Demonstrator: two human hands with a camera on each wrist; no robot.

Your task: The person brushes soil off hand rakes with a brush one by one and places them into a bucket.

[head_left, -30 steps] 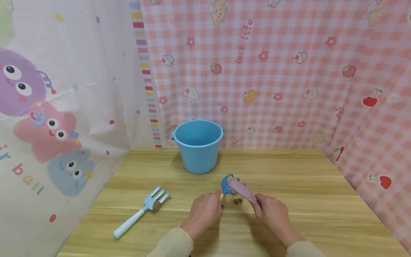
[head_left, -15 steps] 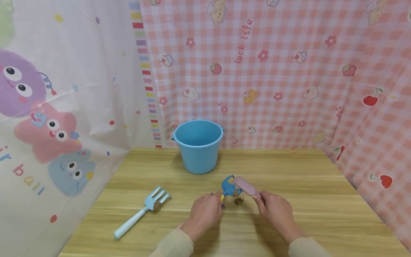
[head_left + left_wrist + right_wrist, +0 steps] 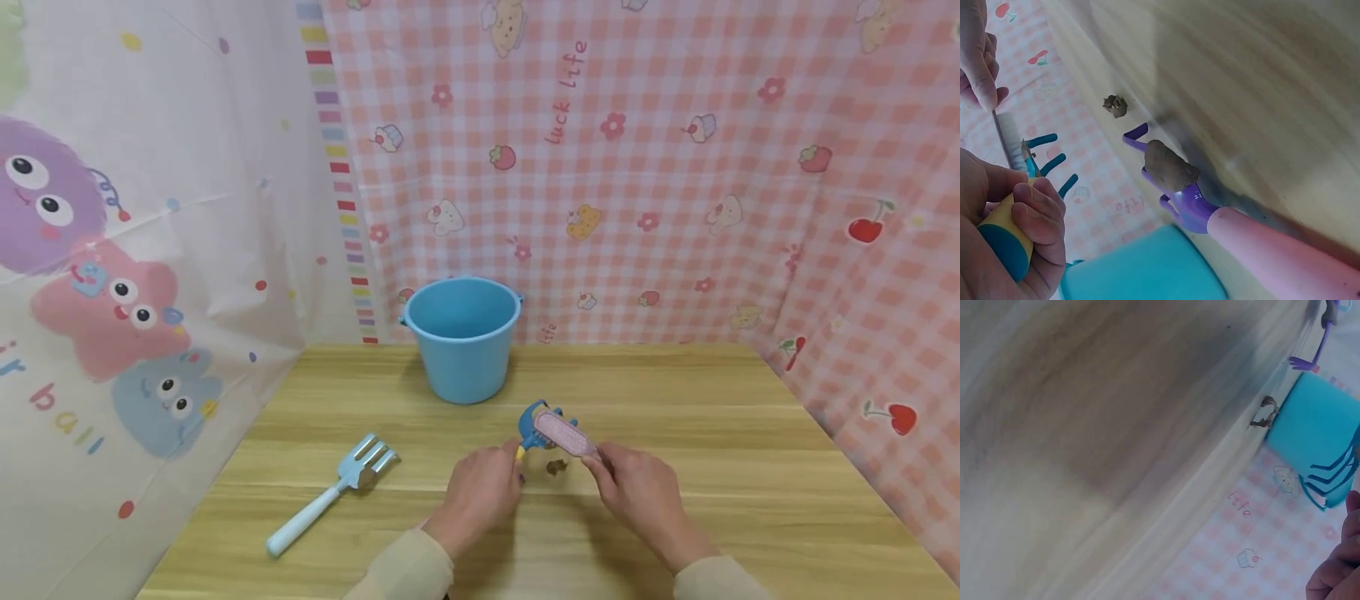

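Note:
My left hand [image 3: 483,490] grips the yellow handle of a small blue hand rake [image 3: 527,423], its curved prongs raised above the table. Held in my right hand [image 3: 641,496], a pink brush [image 3: 566,433] with pale bristles overlaps the rake's head. The left wrist view shows the bristles right at the prongs, where a bit of brown stuff clings. Below them a brown clump [image 3: 557,467] lies on the wooden table. A purple rake [image 3: 1194,209] with a pink handle, carrying a brown lump [image 3: 1169,165], lies under my left hand, mostly hidden in the head view.
A light blue fork [image 3: 311,512] with a brown lump on its head lies on the left of the table [image 3: 720,425]. Behind the hands stands a blue bucket [image 3: 468,371]. A pink checked cloth [image 3: 637,179] hangs at the back and right, a white printed one [image 3: 225,217] at the left.
The brush moved right off the rake's head half a second ago, then came back left over it. The rake's head tilted and turned back. The brown clump stays in place.

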